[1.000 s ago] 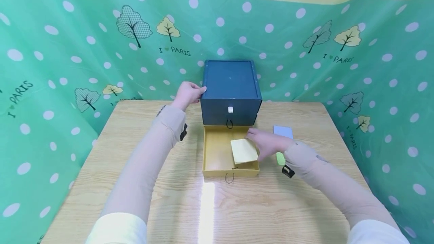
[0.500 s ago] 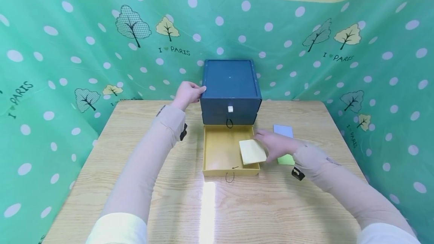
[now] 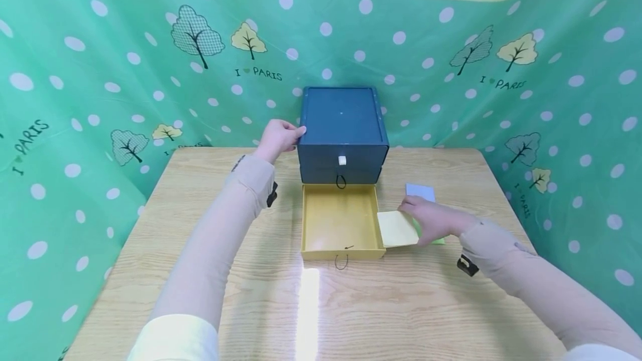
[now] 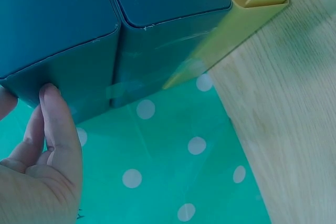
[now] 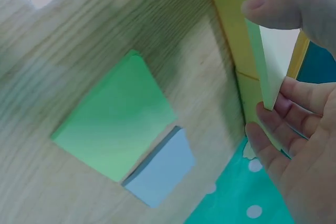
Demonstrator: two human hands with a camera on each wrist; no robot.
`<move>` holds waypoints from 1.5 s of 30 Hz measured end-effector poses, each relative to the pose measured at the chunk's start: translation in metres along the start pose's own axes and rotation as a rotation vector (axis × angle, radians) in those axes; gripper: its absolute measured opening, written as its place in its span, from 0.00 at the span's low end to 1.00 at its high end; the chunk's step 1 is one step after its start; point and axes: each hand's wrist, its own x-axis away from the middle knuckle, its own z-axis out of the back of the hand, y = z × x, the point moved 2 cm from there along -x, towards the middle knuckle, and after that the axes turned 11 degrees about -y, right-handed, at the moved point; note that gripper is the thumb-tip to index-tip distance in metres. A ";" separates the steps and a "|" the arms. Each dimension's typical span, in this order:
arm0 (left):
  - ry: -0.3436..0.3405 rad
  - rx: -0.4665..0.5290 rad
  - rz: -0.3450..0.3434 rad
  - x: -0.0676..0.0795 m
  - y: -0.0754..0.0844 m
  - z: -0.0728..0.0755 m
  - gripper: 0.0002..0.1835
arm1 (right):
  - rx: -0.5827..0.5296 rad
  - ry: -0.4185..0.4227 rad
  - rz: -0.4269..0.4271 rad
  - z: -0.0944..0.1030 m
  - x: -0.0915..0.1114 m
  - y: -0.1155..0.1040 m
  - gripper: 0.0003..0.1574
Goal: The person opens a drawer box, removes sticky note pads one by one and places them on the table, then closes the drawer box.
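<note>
My right hand [image 3: 430,219] grips a pad of pale yellow sticky notes [image 3: 395,228] by its right side, just right of the pulled-out yellow drawer [image 3: 343,255]. In the right wrist view the pad [image 5: 275,51] is on edge between thumb and fingers. Below it on the table lie a green sticky-note pad [image 5: 118,119] and a smaller blue one [image 5: 163,171]. On the left, my left hand [image 3: 279,137] rests against the dark blue drawer box [image 3: 343,118]. Its index finger lies nearly straight on the box's side [image 4: 79,85] in the left wrist view.
The wooden table [image 3: 225,272] reaches to a green dotted curtain [image 3: 150,43] behind and at both sides. The upper drawer front has a white knob [image 3: 342,160]. A small dark mark or loop end [image 3: 349,247] shows inside the pulled-out drawer.
My right hand has carried the yellow pad out of the drawer to the right, over its side wall towards the other pads. My left hand has stayed at the box.
</note>
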 end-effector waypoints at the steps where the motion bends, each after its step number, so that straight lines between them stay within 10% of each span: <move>1: 0.000 0.000 0.000 0.000 0.000 0.000 0.20 | -0.004 -0.007 -0.006 -0.001 0.002 0.001 0.45; 14: -0.003 0.000 -0.001 0.000 0.000 0.000 0.21 | -0.047 -0.022 -0.012 -0.023 0.014 0.009 0.42; 28: 0.001 0.011 0.003 0.001 -0.001 0.000 0.21 | -0.109 -0.231 -0.139 -0.029 0.026 0.005 0.45; 45: 0.006 0.022 0.006 -0.003 -0.001 -0.002 0.22 | 0.160 -0.199 -0.147 -0.051 0.052 0.008 0.37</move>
